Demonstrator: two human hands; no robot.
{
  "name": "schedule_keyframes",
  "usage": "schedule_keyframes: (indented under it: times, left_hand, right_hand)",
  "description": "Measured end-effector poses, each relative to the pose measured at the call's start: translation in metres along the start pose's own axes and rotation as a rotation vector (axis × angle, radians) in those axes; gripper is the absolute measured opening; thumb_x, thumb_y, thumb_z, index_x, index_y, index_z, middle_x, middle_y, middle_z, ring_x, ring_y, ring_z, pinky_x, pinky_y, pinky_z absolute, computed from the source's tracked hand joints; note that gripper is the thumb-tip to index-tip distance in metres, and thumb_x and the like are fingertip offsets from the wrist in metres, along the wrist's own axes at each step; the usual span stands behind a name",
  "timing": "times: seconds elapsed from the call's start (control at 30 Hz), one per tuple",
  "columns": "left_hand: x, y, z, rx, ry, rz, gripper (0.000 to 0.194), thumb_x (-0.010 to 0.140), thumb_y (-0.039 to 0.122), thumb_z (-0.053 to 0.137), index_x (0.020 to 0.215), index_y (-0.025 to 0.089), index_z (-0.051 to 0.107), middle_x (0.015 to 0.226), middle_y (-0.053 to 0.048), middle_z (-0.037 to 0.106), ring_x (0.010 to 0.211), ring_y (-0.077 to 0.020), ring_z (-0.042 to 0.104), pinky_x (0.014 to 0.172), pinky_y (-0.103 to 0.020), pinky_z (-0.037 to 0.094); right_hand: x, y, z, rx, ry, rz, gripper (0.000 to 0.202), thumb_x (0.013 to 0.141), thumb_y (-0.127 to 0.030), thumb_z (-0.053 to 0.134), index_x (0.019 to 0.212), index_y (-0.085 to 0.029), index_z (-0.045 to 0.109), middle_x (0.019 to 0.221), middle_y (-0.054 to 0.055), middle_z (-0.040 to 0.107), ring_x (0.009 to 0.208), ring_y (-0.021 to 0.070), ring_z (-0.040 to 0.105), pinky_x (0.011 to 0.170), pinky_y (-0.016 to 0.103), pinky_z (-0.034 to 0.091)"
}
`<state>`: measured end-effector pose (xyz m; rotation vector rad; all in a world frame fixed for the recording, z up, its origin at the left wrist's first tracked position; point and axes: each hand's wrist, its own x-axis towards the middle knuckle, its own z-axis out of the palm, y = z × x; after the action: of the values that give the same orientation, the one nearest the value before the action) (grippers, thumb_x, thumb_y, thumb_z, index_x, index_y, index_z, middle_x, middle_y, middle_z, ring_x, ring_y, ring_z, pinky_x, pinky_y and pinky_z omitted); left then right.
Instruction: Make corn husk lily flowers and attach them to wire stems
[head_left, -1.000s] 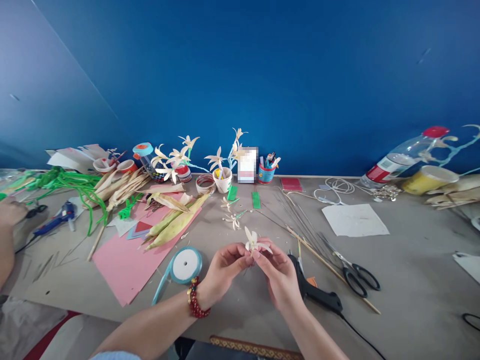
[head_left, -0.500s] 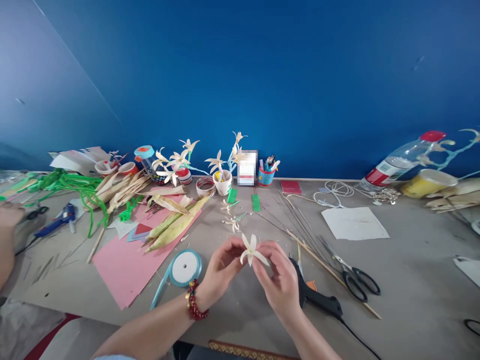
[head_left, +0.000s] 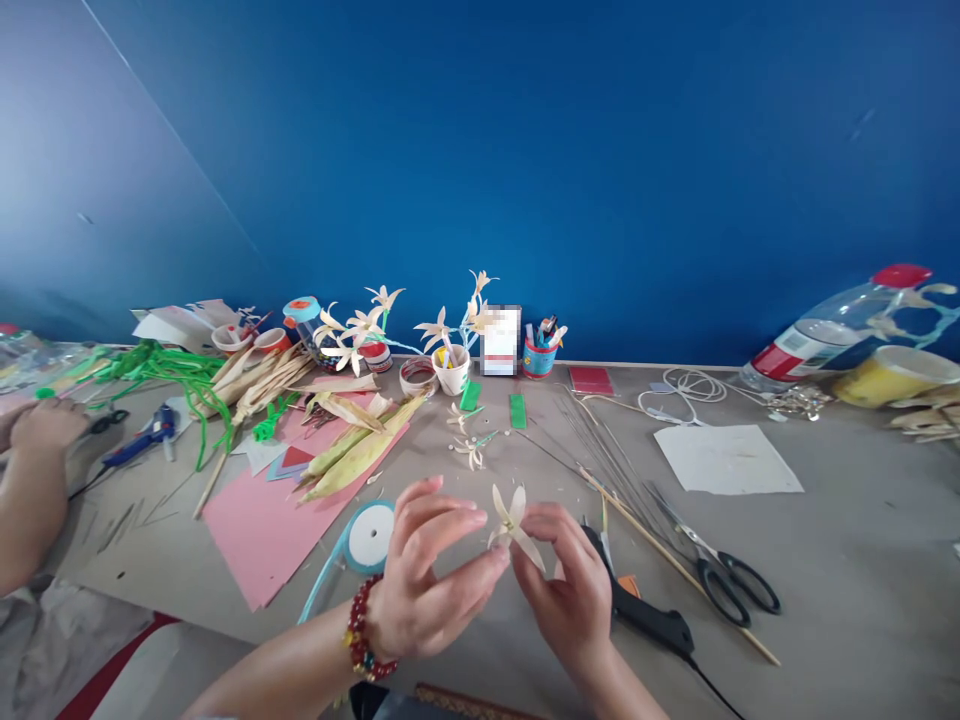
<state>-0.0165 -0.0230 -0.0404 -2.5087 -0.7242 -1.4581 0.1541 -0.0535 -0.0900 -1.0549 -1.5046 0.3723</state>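
A cream corn-husk flower [head_left: 513, 522] with narrow petals faces up over the front of the table. My right hand [head_left: 566, 575] pinches it from the right, its fingers closed behind the petals. My left hand [head_left: 435, 565], with a red bead bracelet at the wrist, is open beside it. Its fingers are spread, and the thumb tip reaches the lower left petal; whether it touches I cannot tell. Just left of that hand lies a roll of light blue ribbon [head_left: 370, 534]. A black glue gun [head_left: 649, 610] rests right of my right hand.
Black-handled scissors [head_left: 739, 585], a wooden stick [head_left: 675, 555] and thin wires lie on the right. Corn husks [head_left: 367, 450] cover pink paper [head_left: 259, 530] on the left. Finished flowers stand in a white cup [head_left: 451, 372] at the back. Another person's hand [head_left: 45, 430] is at far left.
My left hand has let go of the flower and opened, its fingers lifting and spreading. The right hand keeps the flower, now slightly lower and further right. The view has shifted a little.
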Motion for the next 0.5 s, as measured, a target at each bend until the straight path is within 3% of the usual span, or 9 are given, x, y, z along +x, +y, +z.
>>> schedule_keyframes:
  times: [0.23, 0.5]
  left_hand:
    - [-0.001, 0.006, -0.001, 0.021, -0.02, 0.049, 0.017, 0.08, 0.009, 0.059, 0.093, 0.018, 0.068, 0.093, -0.007, 0.067, 0.096, -0.022, 0.06, 0.098, -0.05, 0.045]
    - [-0.003, 0.016, 0.005, 0.042, 0.002, 0.037, 0.016, 0.081, 0.012, 0.06, 0.091, 0.021, 0.068, 0.086, -0.004, 0.069, 0.09, -0.0199, 0.062, 0.099, -0.048, 0.046]
  right_hand:
    - [0.005, -0.009, -0.001, 0.055, 0.027, -0.009, 0.021, 0.082, -0.004, 0.055, 0.089, -0.023, 0.054, 0.082, 0.003, 0.062, 0.075, 0.019, 0.059, 0.066, 0.031, 0.047]
    - [0.006, -0.013, -0.003, 0.115, 0.038, 0.043, 0.015, 0.084, -0.007, 0.054, 0.083, -0.022, 0.056, 0.08, 0.005, 0.062, 0.073, 0.0199, 0.06, 0.062, 0.032, 0.047]
